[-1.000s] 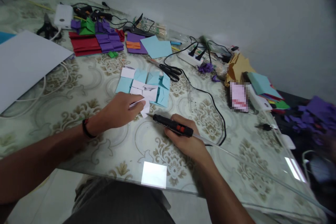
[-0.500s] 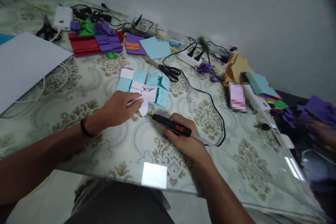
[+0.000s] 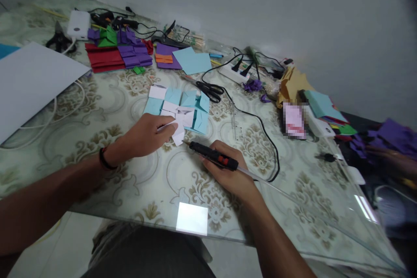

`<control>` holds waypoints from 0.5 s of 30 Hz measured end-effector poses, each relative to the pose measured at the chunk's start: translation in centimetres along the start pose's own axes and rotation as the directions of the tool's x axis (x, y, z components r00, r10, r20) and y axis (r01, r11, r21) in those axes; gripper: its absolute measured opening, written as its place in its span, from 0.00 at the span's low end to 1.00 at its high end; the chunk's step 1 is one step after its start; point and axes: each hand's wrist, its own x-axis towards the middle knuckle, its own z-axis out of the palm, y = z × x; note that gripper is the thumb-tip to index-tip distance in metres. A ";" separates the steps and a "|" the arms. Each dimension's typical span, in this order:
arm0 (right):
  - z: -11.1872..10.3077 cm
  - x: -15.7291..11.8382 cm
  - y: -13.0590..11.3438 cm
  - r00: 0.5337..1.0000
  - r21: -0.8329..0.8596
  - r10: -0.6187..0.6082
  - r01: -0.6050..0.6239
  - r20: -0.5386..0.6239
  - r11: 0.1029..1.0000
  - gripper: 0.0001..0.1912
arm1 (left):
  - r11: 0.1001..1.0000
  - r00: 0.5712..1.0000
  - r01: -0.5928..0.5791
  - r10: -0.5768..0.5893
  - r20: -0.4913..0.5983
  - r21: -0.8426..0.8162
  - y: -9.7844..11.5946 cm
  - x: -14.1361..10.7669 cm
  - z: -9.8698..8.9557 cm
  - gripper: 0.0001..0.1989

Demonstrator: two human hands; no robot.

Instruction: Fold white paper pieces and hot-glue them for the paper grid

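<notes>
Between the thumb and fingers of my left hand [image 3: 151, 134] is a small folded piece of white paper [image 3: 177, 135]. My right hand [image 3: 230, 167] is wrapped round a black hot glue gun [image 3: 213, 155] with red parts, a long translucent glue stick [image 3: 286, 200] running out of its back. The gun's nozzle is close to the paper's lower edge; whether they touch I cannot tell. Just behind my left hand lies a light blue sheet [image 3: 200, 126] bearing folded white and light blue paper pieces. Part of it is hidden by the hand and the held paper.
Black-handled scissors [image 3: 210, 90] lie beyond the blue sheet. Folded red paper [image 3: 106, 58] and purple paper [image 3: 135, 54] sit at the back. A white power strip [image 3: 233, 73] feeds a black cord [image 3: 269, 139] curving round my right hand. At far right, another person's blurred hand [image 3: 395, 160] is near purple paper.
Both hands keep almost the same place and grip. The white paper tilts very slightly at the nozzle, and the view has shifted a little.
</notes>
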 end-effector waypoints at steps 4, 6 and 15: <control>-0.1 0.0 -0.1 1.000 0.003 -0.008 0.008 -0.011 1.000 0.13 | 1.000 1.000 -0.002 0.002 0.014 0.009 -0.2 0.0 0.2 0.20; -0.1 0.0 -0.1 1.000 0.004 -0.020 0.020 -0.012 1.000 0.13 | 1.000 1.000 -0.022 0.022 0.016 0.020 -0.3 0.0 0.3 0.20; 0.0 0.1 -0.1 1.000 0.005 -0.022 0.022 0.022 1.000 0.11 | 0.995 0.993 -0.099 0.098 0.071 0.013 -0.1 -0.1 0.3 0.18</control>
